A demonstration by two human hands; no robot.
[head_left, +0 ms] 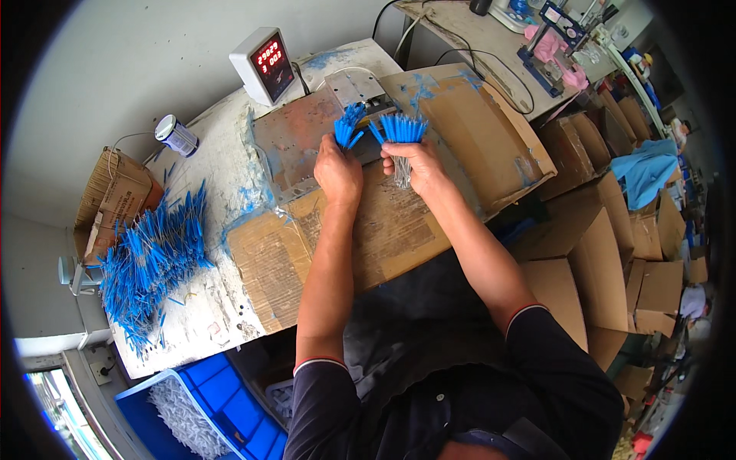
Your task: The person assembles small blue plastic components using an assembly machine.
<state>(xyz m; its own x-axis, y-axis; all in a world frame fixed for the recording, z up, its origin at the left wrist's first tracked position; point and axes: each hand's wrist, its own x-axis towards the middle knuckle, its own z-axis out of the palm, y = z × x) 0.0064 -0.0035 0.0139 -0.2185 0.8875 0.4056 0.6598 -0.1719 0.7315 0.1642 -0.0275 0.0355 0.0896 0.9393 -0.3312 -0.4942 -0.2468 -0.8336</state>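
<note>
My left hand [338,170] is closed around a small bunch of blue-ended thin sticks [350,121], their blue tips fanning out above my fingers. To its right, my right hand [418,161] grips a thicker bundle of blue-ended thin sticks [404,129]. The blue ends of this bundle point up, and pale, wire-like stems hang below my fingers. Both hands are above the work surface, just in front of a small metal machine [354,86]. A large heap of similar blue-and-pale sticks [157,257] lies on the left of the white table.
Behind the hands stands a white box with a red digital display [264,65]. A can [176,136] and a cardboard box [119,203] are at the left. Flattened cardboard [268,253] covers the near edge. A blue bin [230,406] sits below; open cartons [583,268] crowd the right.
</note>
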